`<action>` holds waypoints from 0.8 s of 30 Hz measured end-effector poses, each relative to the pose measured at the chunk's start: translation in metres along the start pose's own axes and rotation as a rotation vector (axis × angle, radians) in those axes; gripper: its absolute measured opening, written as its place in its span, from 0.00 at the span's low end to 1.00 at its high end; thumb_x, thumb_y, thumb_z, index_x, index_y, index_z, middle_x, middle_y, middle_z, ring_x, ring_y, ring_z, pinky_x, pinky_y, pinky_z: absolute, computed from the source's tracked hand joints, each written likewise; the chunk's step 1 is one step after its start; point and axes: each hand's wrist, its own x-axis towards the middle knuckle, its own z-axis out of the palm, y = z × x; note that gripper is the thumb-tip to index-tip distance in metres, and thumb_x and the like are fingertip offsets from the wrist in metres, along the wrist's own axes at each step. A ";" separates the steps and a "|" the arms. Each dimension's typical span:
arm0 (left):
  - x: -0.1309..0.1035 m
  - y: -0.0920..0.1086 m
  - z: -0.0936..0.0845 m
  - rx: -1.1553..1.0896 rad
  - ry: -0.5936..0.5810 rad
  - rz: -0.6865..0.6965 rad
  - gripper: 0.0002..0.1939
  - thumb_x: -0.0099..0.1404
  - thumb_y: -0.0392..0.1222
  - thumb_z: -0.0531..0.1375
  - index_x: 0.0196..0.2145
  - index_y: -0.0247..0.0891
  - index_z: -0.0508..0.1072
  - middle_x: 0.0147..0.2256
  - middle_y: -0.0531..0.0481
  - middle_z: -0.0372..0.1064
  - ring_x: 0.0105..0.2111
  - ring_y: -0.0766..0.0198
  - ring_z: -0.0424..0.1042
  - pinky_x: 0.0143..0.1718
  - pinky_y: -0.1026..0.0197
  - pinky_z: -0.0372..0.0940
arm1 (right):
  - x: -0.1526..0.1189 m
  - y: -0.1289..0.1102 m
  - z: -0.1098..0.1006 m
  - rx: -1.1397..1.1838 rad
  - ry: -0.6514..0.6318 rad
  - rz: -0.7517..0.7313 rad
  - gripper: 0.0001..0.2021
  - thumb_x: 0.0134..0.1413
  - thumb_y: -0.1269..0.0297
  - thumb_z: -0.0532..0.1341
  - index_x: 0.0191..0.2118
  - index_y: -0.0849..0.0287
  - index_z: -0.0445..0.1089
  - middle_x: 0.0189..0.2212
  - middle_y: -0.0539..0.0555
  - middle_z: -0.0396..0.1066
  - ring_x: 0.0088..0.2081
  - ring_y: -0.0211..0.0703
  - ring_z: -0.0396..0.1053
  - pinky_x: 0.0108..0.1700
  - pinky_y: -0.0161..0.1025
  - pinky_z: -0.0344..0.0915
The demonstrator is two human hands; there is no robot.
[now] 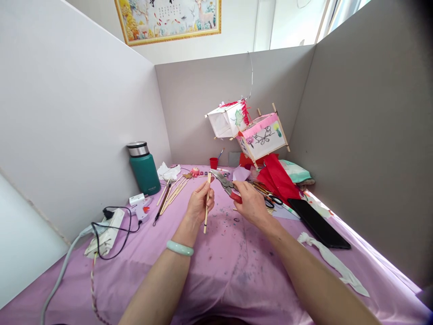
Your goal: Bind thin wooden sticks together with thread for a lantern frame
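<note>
My left hand (199,201) is closed around thin wooden sticks (205,220), held nearly upright over the middle of the table, with a dark band near their lower end. A light green bangle (180,248) circles that wrist. My right hand (252,203) grips red-handled pliers (226,182). Their metal jaws point up and left and lie at the upper end of the sticks; whether they bite the wood I cannot tell. Small dark specks and a little dark ring (236,220) lie on the purple cloth (216,280) below my hands.
Left stand a green bottle (145,171), a glue gun (140,208) with cables, a brush (163,201) and loose sticks (175,195). Two paper lanterns (262,135) hang at the back right. Scissors (275,199), red cloth (275,178) and a black tablet-like slab (320,224) lie right. Grey panels surround the table.
</note>
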 end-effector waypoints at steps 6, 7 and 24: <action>0.000 0.001 0.000 -0.036 0.002 -0.016 0.12 0.57 0.44 0.64 0.34 0.36 0.66 0.19 0.60 0.61 0.11 0.77 0.50 0.09 0.72 0.43 | 0.000 0.000 0.002 0.016 0.022 -0.055 0.21 0.49 0.71 0.58 0.52 0.60 0.63 0.44 0.58 0.68 0.47 0.50 0.64 0.45 0.41 0.59; 0.000 0.001 0.000 -0.042 -0.003 -0.021 0.12 0.57 0.43 0.64 0.34 0.36 0.66 0.18 0.60 0.60 0.10 0.78 0.50 0.09 0.72 0.43 | 0.000 0.000 0.002 0.014 0.025 -0.057 0.21 0.49 0.71 0.58 0.52 0.60 0.63 0.44 0.58 0.68 0.47 0.50 0.64 0.45 0.41 0.59; 0.002 -0.001 -0.002 -0.026 0.030 -0.020 0.16 0.53 0.39 0.65 0.39 0.33 0.69 0.24 0.57 0.64 0.14 0.77 0.56 0.12 0.71 0.48 | 0.023 0.021 0.007 -0.062 -0.290 0.210 0.19 0.48 0.62 0.60 0.48 0.59 0.67 0.43 0.60 0.71 0.45 0.51 0.69 0.38 0.39 0.60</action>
